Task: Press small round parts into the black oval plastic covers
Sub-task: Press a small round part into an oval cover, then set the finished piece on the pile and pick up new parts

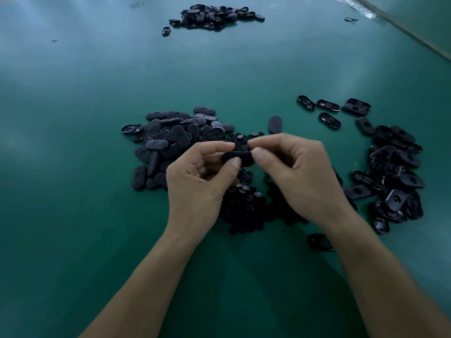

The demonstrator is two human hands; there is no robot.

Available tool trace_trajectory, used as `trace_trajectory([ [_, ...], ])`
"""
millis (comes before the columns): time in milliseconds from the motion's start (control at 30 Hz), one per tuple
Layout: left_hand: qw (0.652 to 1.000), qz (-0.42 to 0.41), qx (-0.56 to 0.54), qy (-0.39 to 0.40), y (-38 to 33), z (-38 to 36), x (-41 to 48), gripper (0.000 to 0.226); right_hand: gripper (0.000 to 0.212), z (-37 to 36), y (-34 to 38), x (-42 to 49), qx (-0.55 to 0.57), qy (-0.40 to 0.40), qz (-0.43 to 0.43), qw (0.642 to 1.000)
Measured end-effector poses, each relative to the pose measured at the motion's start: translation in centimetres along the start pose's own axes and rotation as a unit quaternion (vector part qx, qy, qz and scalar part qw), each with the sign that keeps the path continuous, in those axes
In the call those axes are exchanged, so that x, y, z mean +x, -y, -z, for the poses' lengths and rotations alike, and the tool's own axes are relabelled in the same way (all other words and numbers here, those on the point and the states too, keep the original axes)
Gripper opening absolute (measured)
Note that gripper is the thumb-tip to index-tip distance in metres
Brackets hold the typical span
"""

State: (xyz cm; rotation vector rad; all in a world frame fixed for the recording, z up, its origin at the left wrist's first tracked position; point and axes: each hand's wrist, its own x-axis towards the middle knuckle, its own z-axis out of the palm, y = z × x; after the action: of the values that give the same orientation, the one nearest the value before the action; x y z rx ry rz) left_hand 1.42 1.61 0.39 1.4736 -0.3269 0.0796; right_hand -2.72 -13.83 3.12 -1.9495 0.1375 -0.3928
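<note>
1. A green table [73, 142] fills the view, with a pale strip along its far right edge [400, 28].
2. The black oval cover [238, 157] in work is held in the air just above the middle of the table, between the two hands, long side across.
3. The left hand [200, 184] pinches the cover's left end, thumb on the near edge and forefinger curled over the far edge. The other fingers are folded into the palm.
4. The right hand [300, 176] meets it from the right. Its thumb [260, 154] and forefinger are pressed together at the cover's right end, and they seem to pinch a small round part there, though it is too dark to be sure.
5. Directly under the hands lies a heap of small round parts [246, 208], black, some with pale centres.
6. Just left of the hands is a pile of matte covers [170, 142], mostly lying smooth side up.
7. One lone cover [275, 124] lies flat just beyond the hands.
8. To the right is a looser pile of glossy covers [397, 172], hollow side up, with a few stray ones [328, 105] in a row beyond it.
9. Another single cover [318, 241] lies beside the right wrist.
10. Well apart, at the far end of the table, sits a third pile of covers [212, 17].
</note>
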Motion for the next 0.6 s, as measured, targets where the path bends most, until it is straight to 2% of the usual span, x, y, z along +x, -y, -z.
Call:
trace_trajectory([
  [167,0.998,0.012,-0.02,-0.06,0.3,0.0,0.3,0.021,0.021,1.7,-0.1,1.9,-0.132,-0.062,-0.044,0.988],
  [300,0.995,0.022,-0.011,-0.096,0.5,0.0,0.4,0.042,0.035,3.1,-1.1,3.9,-0.334,-0.04,-0.087,0.938],
  [367,0.994,0.031,-0.006,-0.105,0.5,0.0,0.4,0.058,0.044,3.7,-1.6,4.7,-0.395,-0.026,-0.134,0.908],
  [500,0.993,0.041,0.005,-0.108,0.6,0.0,0.5,0.073,0.051,4.9,-2.4,5.4,-0.45,-0.013,-0.198,0.87],
  [600,0.993,0.046,0.021,-0.106,0.7,0.1,0.5,0.075,0.045,5.3,-2.9,5.4,-0.451,-0.031,-0.197,0.87],
])
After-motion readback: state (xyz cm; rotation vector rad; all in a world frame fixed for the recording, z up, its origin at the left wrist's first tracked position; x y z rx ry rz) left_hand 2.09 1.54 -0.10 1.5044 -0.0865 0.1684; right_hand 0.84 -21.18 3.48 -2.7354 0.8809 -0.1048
